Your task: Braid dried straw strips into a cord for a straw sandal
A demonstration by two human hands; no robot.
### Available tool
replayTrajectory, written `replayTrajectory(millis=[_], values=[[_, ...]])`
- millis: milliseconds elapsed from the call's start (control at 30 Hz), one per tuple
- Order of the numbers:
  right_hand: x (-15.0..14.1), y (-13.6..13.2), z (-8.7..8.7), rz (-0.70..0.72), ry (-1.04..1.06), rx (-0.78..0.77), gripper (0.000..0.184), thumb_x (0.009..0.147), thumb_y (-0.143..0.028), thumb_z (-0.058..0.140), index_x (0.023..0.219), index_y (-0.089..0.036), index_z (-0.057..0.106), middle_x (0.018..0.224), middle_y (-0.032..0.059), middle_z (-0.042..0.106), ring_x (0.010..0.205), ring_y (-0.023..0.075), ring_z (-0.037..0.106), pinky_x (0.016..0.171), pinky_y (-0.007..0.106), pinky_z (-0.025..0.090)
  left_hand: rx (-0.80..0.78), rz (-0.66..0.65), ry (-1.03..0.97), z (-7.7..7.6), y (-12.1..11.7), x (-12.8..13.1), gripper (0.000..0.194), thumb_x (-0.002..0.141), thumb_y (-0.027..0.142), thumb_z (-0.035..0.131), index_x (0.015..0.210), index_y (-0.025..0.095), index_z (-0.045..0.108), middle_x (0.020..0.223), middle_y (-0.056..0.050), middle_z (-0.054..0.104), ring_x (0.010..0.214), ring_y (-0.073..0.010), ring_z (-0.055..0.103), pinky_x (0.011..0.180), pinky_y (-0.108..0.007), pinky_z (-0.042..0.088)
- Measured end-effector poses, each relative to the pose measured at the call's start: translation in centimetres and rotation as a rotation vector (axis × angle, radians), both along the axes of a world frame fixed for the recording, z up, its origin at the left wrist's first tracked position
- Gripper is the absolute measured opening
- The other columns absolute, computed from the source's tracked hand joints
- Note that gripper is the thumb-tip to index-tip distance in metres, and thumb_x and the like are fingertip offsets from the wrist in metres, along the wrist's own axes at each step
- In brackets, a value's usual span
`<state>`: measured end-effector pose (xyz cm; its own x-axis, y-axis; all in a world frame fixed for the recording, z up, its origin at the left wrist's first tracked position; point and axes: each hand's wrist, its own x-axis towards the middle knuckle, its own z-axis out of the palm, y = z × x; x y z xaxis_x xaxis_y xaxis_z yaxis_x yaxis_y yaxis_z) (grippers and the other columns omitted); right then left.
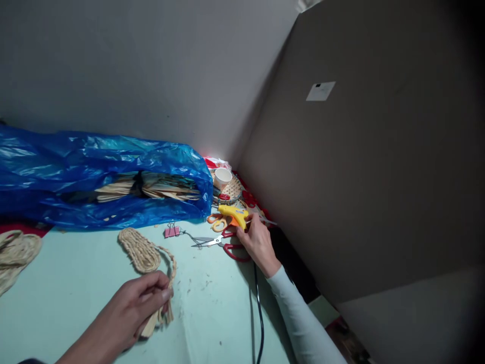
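Glue gun [232,212] sits gripped in my right hand [261,245] just beside red-handled scissors [216,241]; a careless lift could snag them. My left hand [142,303] pinches the braid [173,265] near its woven coil [140,251]; I suspect tugging might unravel it.

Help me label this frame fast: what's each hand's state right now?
Left hand: closed, holding the braided strand.
Right hand: at the yellow glue gun; whether its grip is closed cannot be told.

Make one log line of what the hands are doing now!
left hand: holding braid | right hand: at yellow glue gun, grip partly hidden | red-handled scissors: open on table
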<state>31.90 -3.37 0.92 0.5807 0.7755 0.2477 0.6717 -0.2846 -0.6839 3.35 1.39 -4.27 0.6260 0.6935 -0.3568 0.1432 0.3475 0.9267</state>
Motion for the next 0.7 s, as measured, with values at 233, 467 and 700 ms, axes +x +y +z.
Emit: replayTrajectory(millis=[233, 467, 700], values=[[0.1, -0.9, -0.8, 0.009, 0.491, 0.132, 0.041, 0.069, -0.042, 0.069, 0.097, -0.02, 0.049, 0.082, -0.0003, 0.061, 0.06, 0.0143, 0.055, 0.058, 0.028, 0.045, 0.03, -0.07, 0.035, -0.8, 0.2, -0.3, 0.047, 0.074, 0.066, 0.072, 0.074, 0.02, 0.063, 0.061, 0.004, 0.053, 0.055, -0.0119, 0.041, 0.052, -0.021, 0.031], [-1.2, -1.8, 0.3, 0.093, 1.019, 0.224, 0.042, 0.068, -0.032, 0.076, 0.103, -0.02, 0.055, 0.077, -0.0013, 0.062, 0.067, 0.0145, 0.063, 0.062, 0.027, 0.053, 0.07, -0.038, 0.06, -1.6, 0.3, -0.3, 0.047, 0.07, 0.069, 0.072, 0.068, 0.023, 0.066, 0.057, 0.002, 0.056, 0.055, -0.0145, 0.046, 0.049, -0.022, 0.034], [-1.1, -2.7, 0.4, 0.134, 1.27, 0.287, 0.047, 0.064, -0.017, 0.077, 0.107, -0.019, 0.056, 0.093, 0.0032, 0.069, 0.083, 0.0188, 0.073, 0.073, 0.03, 0.059, -0.004, 0.033, 0.035, -0.7, -0.2, -0.1, 0.051, 0.063, 0.072, 0.079, 0.066, 0.022, 0.069, 0.055, 0.002, 0.058, 0.052, -0.0115, 0.045, 0.046, -0.019, 0.032]])
